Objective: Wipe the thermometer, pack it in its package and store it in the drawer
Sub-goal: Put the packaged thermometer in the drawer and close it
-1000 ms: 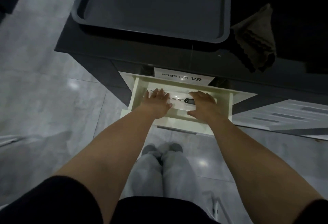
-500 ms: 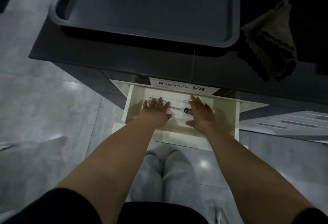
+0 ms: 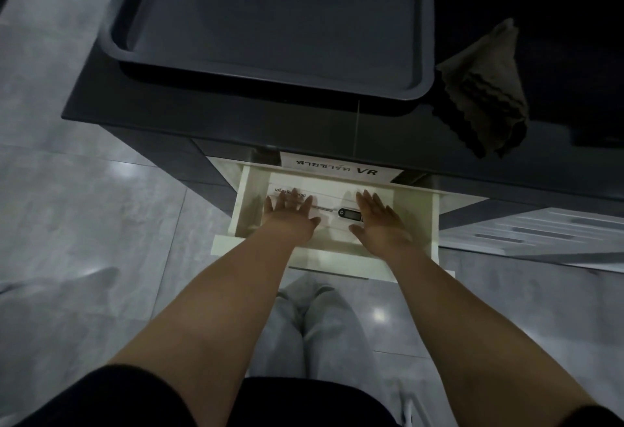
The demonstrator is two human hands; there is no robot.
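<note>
The thermometer (image 3: 344,213), with a black display head and a thin metal probe, lies inside its clear labelled package (image 3: 324,197) on the floor of the open cream drawer (image 3: 434,224). My left hand (image 3: 290,215) rests flat on the package's left end, fingers spread. My right hand (image 3: 380,220) lies flat on its right end, beside the thermometer's display. Neither hand grips anything. The package's ends are hidden under my palms.
A dark counter (image 3: 236,126) overhangs the drawer, carrying a large grey tray (image 3: 423,85) and a crumpled brown cloth (image 3: 486,95) at the right. A white label (image 3: 337,168) sits above the drawer. A white slatted panel (image 3: 540,230) lies to the right. My legs stand below on grey floor tiles.
Both hands have slid slightly deeper into the drawer and flattened on the package. The camera view shifted a little.
</note>
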